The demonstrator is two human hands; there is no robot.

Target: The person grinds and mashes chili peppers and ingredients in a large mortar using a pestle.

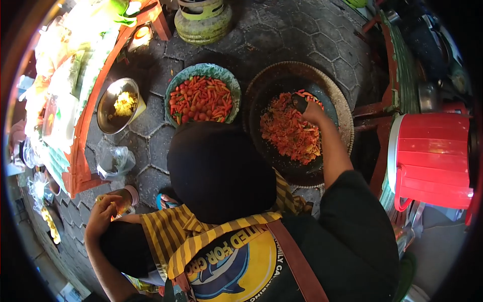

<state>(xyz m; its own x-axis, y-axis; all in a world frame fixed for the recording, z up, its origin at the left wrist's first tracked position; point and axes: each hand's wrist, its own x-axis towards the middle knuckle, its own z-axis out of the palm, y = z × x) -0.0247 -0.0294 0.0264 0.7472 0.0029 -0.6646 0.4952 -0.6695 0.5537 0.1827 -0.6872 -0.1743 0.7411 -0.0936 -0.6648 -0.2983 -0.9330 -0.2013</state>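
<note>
My right hand (314, 111) is closed round a dark pestle (300, 103), pressed into coarsely crushed red chillies (287, 128). These lie in a wide, shallow dark stone mortar (329, 98); some whole chillies show beside the pestle. On the other side, my left hand (104, 209) has bent fingers by a brownish jar (122, 198) with a pinkish lid. It overlaps the jar's near end, and what its fingers hold, if anything, is hidden. A green-patterned basin (173, 83) of whole red chillies and small tomatoes stands left of the mortar.
A metal bowl (106, 106) holds yellow pieces, with a clear plastic bag (115, 162) nearer. Behind the basin is a green gas cylinder (203, 24). An orange-edged table (83, 151) borders the left; a red cooler (432, 158) is at right. A dark-covered head (221, 171) blocks the middle.
</note>
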